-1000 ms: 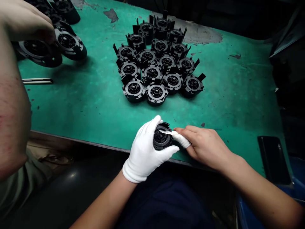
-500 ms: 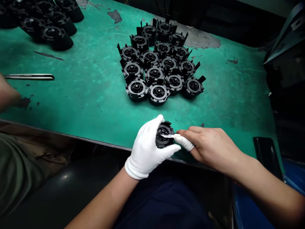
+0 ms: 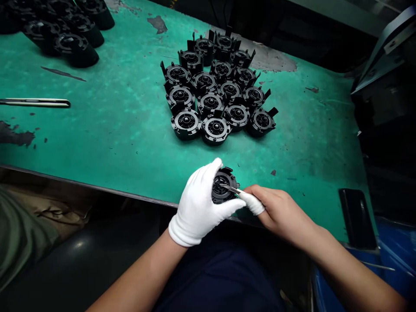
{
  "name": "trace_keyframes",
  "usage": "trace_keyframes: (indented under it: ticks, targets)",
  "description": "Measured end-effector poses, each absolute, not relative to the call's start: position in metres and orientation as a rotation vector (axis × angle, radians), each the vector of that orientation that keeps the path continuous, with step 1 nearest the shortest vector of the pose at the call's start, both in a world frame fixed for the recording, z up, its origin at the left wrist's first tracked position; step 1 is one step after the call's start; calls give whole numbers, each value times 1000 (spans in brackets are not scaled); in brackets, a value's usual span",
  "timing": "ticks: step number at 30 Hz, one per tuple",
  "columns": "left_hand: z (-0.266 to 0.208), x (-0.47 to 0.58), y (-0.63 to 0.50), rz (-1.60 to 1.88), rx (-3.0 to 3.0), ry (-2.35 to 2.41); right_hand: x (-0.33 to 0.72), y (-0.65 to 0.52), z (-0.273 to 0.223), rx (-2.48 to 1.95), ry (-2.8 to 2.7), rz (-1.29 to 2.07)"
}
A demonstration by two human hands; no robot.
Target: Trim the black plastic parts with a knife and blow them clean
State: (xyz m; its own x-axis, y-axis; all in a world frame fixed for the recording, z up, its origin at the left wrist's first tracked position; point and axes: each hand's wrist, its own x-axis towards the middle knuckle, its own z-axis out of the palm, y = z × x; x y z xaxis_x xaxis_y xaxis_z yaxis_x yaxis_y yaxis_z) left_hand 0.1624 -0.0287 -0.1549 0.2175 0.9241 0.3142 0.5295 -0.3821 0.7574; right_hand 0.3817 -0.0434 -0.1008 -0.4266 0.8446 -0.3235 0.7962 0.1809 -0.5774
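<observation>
My left hand [image 3: 199, 201], in a white glove, is wrapped round a round black plastic housing [image 3: 224, 196] at the table's near edge. The housing's ringed, open face is turned up, and a tab stands on its far rim. My right hand [image 3: 276, 206] is bare apart from a white thumb covering, and it pinches a craft knife [image 3: 233, 189]. The slim blade points left over the middle of the housing; whether the tip touches the plastic I cannot tell. Most of the knife's handle is hidden in my fingers.
Several similar black housings [image 3: 211, 103] stand grouped on the worn green table [image 3: 136, 130], with more black parts [image 3: 76, 47] at far left. A utility knife [image 3: 35, 102] lies at left. At right is a dark flat object [image 3: 356, 219]. A person's green-clothed leg [image 3: 22, 234] shows at lower left.
The craft knife has tilted, its handle end now lower and nearer me, as my right hand shifted slightly down. The other person's hand at the left has gone out of view.
</observation>
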Motion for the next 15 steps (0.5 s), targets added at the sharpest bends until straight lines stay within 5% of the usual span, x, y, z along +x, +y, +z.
trace_keyframes:
  ticks: [15]
  targets:
    - [-156, 161, -27, 987, 2017, 1318, 379, -28, -101, -1517, -2703, 1052]
